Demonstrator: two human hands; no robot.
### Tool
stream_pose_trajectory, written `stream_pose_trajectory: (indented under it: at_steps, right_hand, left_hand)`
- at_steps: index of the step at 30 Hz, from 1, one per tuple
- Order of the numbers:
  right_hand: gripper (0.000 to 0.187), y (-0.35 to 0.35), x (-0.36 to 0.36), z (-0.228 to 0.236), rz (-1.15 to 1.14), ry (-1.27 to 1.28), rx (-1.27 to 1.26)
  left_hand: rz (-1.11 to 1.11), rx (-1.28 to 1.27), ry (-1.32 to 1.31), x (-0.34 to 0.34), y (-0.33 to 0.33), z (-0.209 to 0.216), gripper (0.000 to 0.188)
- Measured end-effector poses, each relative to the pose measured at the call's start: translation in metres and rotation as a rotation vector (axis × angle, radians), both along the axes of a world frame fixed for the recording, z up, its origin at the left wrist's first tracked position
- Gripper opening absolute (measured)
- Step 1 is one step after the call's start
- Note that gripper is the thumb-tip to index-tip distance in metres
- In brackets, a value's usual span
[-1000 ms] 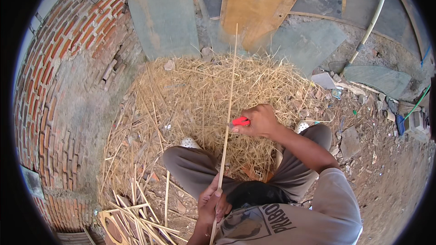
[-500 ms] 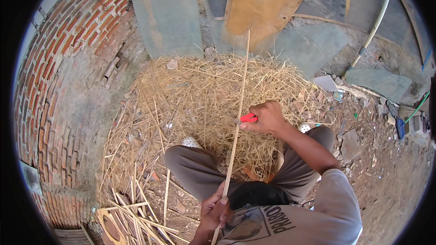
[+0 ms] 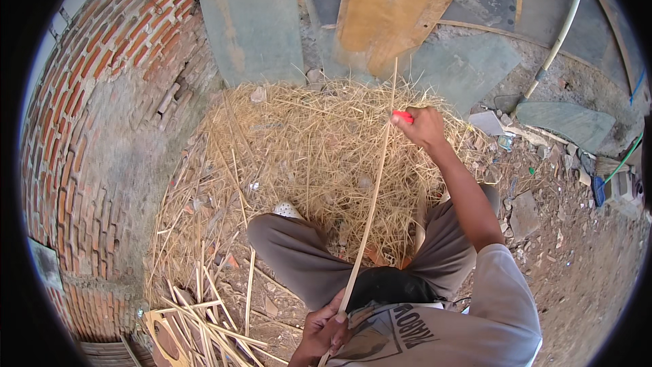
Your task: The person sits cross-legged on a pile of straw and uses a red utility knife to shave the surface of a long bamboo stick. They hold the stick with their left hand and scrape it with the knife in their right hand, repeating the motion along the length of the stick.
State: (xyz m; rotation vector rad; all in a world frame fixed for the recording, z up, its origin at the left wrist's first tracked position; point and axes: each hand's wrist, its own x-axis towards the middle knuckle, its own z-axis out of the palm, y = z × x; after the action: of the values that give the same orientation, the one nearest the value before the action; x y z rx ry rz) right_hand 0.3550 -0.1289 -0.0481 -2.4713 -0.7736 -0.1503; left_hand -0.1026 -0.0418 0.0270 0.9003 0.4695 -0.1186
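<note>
A long, thin, pale strip of bamboo or wood [image 3: 370, 214] slants up from my lap toward the boards at the far side. My left hand [image 3: 327, 329] is closed around its lower end, close to my shirt. Farther up, my right hand [image 3: 426, 127] grips a small red-handled knife [image 3: 403, 116] against the strip's upper part. The knife's blade is too small to make out. Beneath the strip spreads a thick heap of straw-coloured shavings [image 3: 292, 143].
Several pale strips [image 3: 210, 326] lie in a loose pile at lower left. A worn brick wall [image 3: 88, 183] rises on the left. Boards [image 3: 401, 7] lean along the far side, beside a pale pipe [image 3: 562, 34]. Rubble [image 3: 523, 217] litters the ground at right.
My right hand and the knife have moved up along the strip, away from me. The strip's far end has swung right, while my left hand stays near my lap.
</note>
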Motion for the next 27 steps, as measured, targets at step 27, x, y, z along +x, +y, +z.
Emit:
stream_pose_trajectory:
  at_steps: [27]
  right_hand:
    - [0.064, 0.014, -0.123, 0.009, 0.621, -0.122, 0.181]
  left_hand:
    - [0.152, 0.301, 0.023, 0.043, 0.007, 0.006, 0.044]
